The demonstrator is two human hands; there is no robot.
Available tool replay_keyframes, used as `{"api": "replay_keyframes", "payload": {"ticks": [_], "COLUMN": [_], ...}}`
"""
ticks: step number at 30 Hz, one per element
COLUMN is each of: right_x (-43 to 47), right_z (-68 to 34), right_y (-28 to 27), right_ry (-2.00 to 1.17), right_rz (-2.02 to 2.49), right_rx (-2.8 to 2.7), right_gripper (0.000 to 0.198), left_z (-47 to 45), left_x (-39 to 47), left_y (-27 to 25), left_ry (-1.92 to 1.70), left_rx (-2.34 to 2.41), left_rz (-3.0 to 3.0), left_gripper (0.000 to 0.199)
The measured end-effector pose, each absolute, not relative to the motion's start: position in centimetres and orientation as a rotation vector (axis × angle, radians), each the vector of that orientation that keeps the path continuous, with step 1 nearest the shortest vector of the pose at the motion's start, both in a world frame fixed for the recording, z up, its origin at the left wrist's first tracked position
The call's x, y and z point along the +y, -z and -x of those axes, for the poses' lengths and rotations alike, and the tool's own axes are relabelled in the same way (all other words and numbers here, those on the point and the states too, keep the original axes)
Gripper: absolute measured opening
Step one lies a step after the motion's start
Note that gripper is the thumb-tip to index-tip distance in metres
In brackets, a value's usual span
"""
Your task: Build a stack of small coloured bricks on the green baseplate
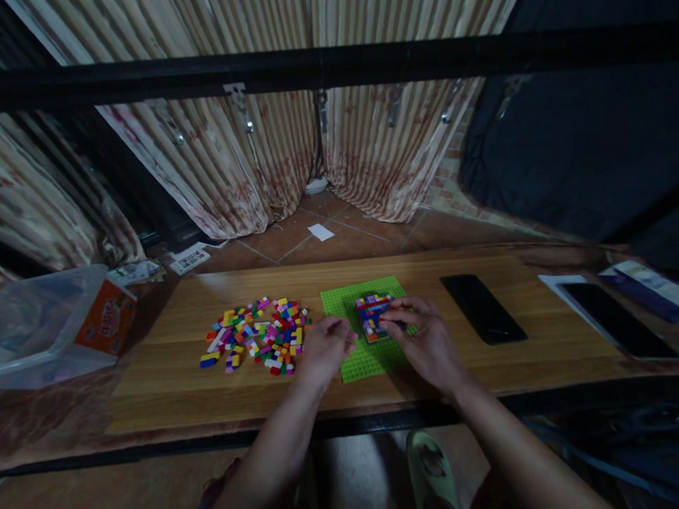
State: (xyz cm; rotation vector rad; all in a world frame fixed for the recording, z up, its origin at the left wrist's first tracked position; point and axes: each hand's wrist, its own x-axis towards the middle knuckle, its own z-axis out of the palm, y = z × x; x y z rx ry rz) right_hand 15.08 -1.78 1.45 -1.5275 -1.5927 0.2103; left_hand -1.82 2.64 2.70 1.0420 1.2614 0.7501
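A small block of multicoloured toy bricks (370,312), with red, blue, purple and orange pieces, stands on a bright green studded baseplate (356,370). At its right side is my right hand (430,343), thumb and fingertips drawn together against the bricks. Whatever lies between those fingertips is too small to make out. Over the left edge of the baseplate hovers my left hand (327,350), its fingers curled in towards the thumb; I cannot see what they hold, if anything. Left of that hand spreads a loose pile of coloured toy bricks (257,334).
A wooden board (167,375) carries everything, with a black phone (483,308) on its right part. Beyond its right end lies another dark flat device (617,320). A clear plastic tub (36,326) stands at the left. A dark bar (326,68) crosses in front of the curtains.
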Motion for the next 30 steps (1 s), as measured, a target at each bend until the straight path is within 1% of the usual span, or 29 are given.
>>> {"api": "replay_keyframes", "payload": {"ticks": [3, 10, 19, 25, 30], "right_x": [-1.6, -1.4, -1.1, -1.3, -1.4], "right_z": [-15.8, -15.5, -15.0, -14.7, -14.6], "right_y": [-0.9, 0.0, 0.3, 0.1, 0.0], "right_ry": [-0.251, -0.207, -0.285, -0.277, -0.262], "right_rz": [1.575, 1.564, 1.565, 1.566, 1.542], "right_rx": [-1.621, -1.704, -1.543, -1.539, -1.575], "right_gripper": [0.013, 0.011, 0.008, 0.009, 0.011], "left_z": [1.6, 0.4, 0.1, -0.3, -0.5], "left_x": [3.1, 2.9, 2.9, 2.9, 3.0], "left_y": [-1.6, -1.1, -0.8, -0.5, -0.1], "left_ry": [-0.743, -0.727, -0.74, -0.746, -0.745], "left_rx": [1.297, 1.199, 1.188, 1.183, 1.172], "left_rz": [-1.146, -1.183, -1.213, -1.235, -1.294], "left_gripper": [0.011, 0.009, 0.013, 0.013, 0.017]}}
